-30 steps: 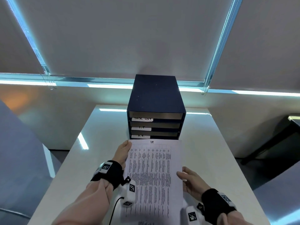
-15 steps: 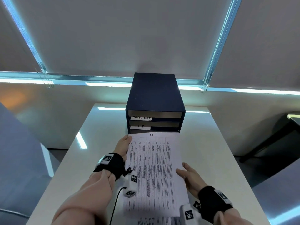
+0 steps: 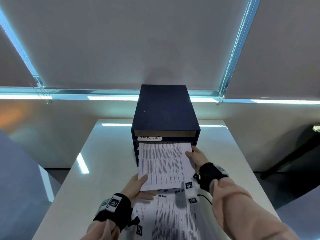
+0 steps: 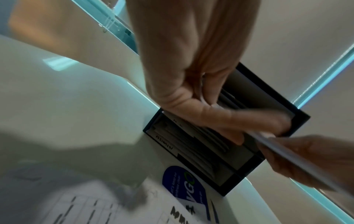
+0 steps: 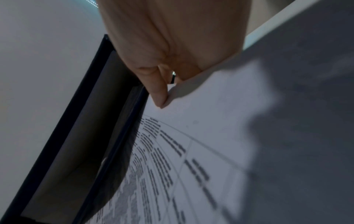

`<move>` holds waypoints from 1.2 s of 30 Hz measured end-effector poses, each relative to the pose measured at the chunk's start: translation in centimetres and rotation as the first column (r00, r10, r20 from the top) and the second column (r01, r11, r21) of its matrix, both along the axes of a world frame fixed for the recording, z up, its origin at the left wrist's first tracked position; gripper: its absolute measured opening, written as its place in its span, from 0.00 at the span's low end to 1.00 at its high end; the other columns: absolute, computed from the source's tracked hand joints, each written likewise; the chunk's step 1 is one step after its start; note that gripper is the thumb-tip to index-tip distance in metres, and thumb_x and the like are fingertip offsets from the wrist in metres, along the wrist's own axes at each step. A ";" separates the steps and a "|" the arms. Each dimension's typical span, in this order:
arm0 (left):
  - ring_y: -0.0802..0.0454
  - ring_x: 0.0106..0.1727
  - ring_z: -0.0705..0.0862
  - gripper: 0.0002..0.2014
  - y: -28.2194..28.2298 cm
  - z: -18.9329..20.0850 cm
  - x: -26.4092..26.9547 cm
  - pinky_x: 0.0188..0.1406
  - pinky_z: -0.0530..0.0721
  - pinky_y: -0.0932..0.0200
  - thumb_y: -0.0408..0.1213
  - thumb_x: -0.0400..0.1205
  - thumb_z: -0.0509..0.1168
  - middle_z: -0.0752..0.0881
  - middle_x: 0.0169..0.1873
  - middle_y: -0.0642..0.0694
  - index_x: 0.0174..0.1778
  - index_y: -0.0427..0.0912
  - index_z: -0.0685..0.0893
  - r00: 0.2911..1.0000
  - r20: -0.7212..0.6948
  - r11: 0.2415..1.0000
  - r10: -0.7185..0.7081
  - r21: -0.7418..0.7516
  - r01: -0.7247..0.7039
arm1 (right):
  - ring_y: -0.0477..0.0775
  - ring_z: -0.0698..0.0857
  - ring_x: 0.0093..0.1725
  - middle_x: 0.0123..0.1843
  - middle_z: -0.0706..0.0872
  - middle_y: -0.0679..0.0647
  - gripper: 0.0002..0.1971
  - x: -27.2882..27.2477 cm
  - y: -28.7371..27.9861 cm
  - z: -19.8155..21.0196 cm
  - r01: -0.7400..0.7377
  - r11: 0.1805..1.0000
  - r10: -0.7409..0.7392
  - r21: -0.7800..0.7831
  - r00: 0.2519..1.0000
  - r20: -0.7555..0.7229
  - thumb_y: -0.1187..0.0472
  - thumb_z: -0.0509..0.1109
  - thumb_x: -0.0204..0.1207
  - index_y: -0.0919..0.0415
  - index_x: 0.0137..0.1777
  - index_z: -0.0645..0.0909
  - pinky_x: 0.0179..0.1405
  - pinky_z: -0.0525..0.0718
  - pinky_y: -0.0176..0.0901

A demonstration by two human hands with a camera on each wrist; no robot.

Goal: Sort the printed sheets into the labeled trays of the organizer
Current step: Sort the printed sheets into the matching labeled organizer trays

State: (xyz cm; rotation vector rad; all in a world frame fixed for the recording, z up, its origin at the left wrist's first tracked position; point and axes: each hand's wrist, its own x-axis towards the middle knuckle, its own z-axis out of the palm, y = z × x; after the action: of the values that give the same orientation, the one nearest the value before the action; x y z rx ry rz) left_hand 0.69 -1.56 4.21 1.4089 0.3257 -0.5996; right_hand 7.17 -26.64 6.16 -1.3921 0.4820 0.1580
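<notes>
At the organizer (image 3: pixel 165 108) mouth I've got one sheet (image 3: pixel 164 163) with its leading edge at the slot just under the TASK LIST label (image 3: pixel 150 137), the rest sloping back toward me above the stack (image 3: pixel 171 217) on the table (image 3: pixel 110 153). My left hand (image 3: pixel 138 187) pinches the near left corner, thumb on top; my right hand (image 3: pixel 194 157) grips the right edge up near the slot, thumb on top there too. To seat it well, I judge: keep the leading edge square to the opening, hold the sheet flat and low so it clears the tray lip, and feed with the left while the right steers and then lets go before the knuckles meet the frame. Thin paper buckles if pushed from the back only, so short strokes. The slot's own label is hidden by the sheet, so I can't confirm which tray this is. Readable text: "TASK LIST" on the top tray; "ADMIN" on a lower tray label (image 4: pixel 164 143) in the left wrist view; handwritten "ADMIN" heads the top stack sheet. A blue sticker (image 4: pixel 184 186) shows "VG", the rest too blurred.
</notes>
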 end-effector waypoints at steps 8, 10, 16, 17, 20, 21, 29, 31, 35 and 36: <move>0.57 0.17 0.72 0.18 -1.3 -2.8 4.8 0.15 0.72 0.64 0.42 0.87 0.55 0.86 0.44 0.37 0.71 0.38 0.71 0.983 0.102 0.983 0.149 0.093 -0.159 | 0.52 0.79 0.27 0.45 0.80 0.59 0.09 -2.8 -0.5 -0.3 -0.218 0.971 0.205 -0.097 0.970 -0.128 0.63 0.67 0.81 0.61 0.59 0.76 0.23 0.68 0.36; 0.55 0.19 0.78 0.16 -1.7 -1.7 6.2 0.21 0.78 0.61 0.39 0.86 0.58 0.86 0.33 0.41 0.67 0.35 0.74 0.972 0.125 0.977 0.198 0.051 -0.205 | 0.47 0.71 0.18 0.42 0.81 0.60 0.07 -1.7 -0.7 -1.2 -0.114 0.992 0.120 0.062 0.987 -0.103 0.68 0.68 0.79 0.66 0.56 0.77 0.14 0.68 0.35; 0.41 0.66 0.80 0.26 -2.8 1.3 9.9 0.71 0.75 0.41 0.21 0.82 0.60 0.78 0.66 0.36 0.76 0.34 0.62 0.946 0.058 0.897 0.320 -0.341 -0.282 | 0.59 0.83 0.46 0.44 0.80 0.65 0.11 5.0 1.3 -0.3 0.169 0.824 -0.170 0.540 0.984 -0.048 0.82 0.56 0.78 0.70 0.44 0.75 0.41 0.91 0.52; 0.42 0.64 0.81 0.25 -2.8 1.3 9.8 0.70 0.77 0.41 0.24 0.82 0.61 0.79 0.65 0.38 0.75 0.35 0.64 0.960 0.083 0.935 0.268 -0.261 -0.239 | 0.60 0.83 0.48 0.45 0.80 0.64 0.11 5.0 1.6 0.0 0.155 0.828 -0.154 0.539 0.987 -0.048 0.82 0.56 0.79 0.69 0.44 0.75 0.42 0.90 0.53; 0.43 0.44 0.84 0.15 -2.5 -0.4 7.6 0.46 0.86 0.46 0.29 0.83 0.61 0.87 0.48 0.39 0.66 0.37 0.76 0.997 0.056 0.996 0.052 0.067 -0.056 | 0.62 0.87 0.51 0.51 0.85 0.64 0.07 2.9 1.7 -0.6 0.005 0.899 0.012 0.439 0.999 -0.037 0.72 0.57 0.84 0.65 0.51 0.76 0.46 0.90 0.52; 0.45 0.39 0.81 0.14 -2.3 -1.6 6.5 0.36 0.83 0.52 0.28 0.83 0.60 0.85 0.45 0.38 0.64 0.36 0.76 1.000 0.027 0.984 0.008 0.179 -0.012 | 0.61 0.88 0.50 0.51 0.87 0.64 0.08 1.8 1.6 -1.3 -0.051 0.935 0.076 0.351 0.995 -0.057 0.69 0.57 0.85 0.64 0.55 0.77 0.46 0.90 0.51; 0.59 0.46 0.74 0.10 -1.4 -8.0 -1.1 0.47 0.72 0.70 0.37 0.78 0.66 0.75 0.47 0.51 0.53 0.51 0.84 0.813 0.118 0.496 -0.571 0.838 0.227 | 0.55 0.85 0.50 0.63 0.83 0.59 0.13 -10.2 -1.5 -11.1 -0.317 0.868 0.191 -0.383 0.924 -0.331 0.66 0.60 0.78 0.57 0.59 0.80 0.44 0.86 0.42; 0.59 0.46 0.75 0.06 -1.6 -7.7 -2.0 0.49 0.77 0.67 0.37 0.77 0.66 0.75 0.46 0.53 0.40 0.56 0.81 0.777 0.123 0.418 -0.617 0.888 0.192 | 0.58 0.84 0.58 0.64 0.81 0.59 0.13 -11.6 -2.0 -11.3 -0.302 0.886 0.186 -0.352 0.926 -0.328 0.66 0.63 0.77 0.56 0.59 0.81 0.50 0.87 0.48; 0.53 0.59 0.75 0.16 -1.6 -7.6 -3.5 0.57 0.80 0.59 0.40 0.75 0.68 0.73 0.57 0.51 0.59 0.53 0.78 0.682 0.028 0.291 -0.731 0.916 0.274 | 0.55 0.84 0.53 0.60 0.81 0.57 0.14 -12.7 -3.0 -10.9 -0.376 0.849 0.245 -0.372 0.903 -0.352 0.67 0.67 0.71 0.52 0.54 0.83 0.47 0.85 0.46; 0.52 0.62 0.73 0.20 -1.6 -7.7 -3.9 0.57 0.81 0.57 0.41 0.74 0.69 0.70 0.60 0.51 0.62 0.53 0.77 0.661 -0.010 0.246 -0.750 0.924 0.293 | 0.56 0.84 0.50 0.58 0.82 0.58 0.14 -12.9 -3.1 -11.3 -0.376 0.838 0.239 -0.396 0.904 -0.354 0.68 0.66 0.70 0.51 0.50 0.83 0.45 0.84 0.46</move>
State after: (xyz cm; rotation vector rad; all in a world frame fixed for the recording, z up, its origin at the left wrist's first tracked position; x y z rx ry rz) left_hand -3.19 -3.11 -3.47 2.7289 -0.3732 -0.6636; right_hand -5.72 -29.78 -5.16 -1.9259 0.5551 0.5535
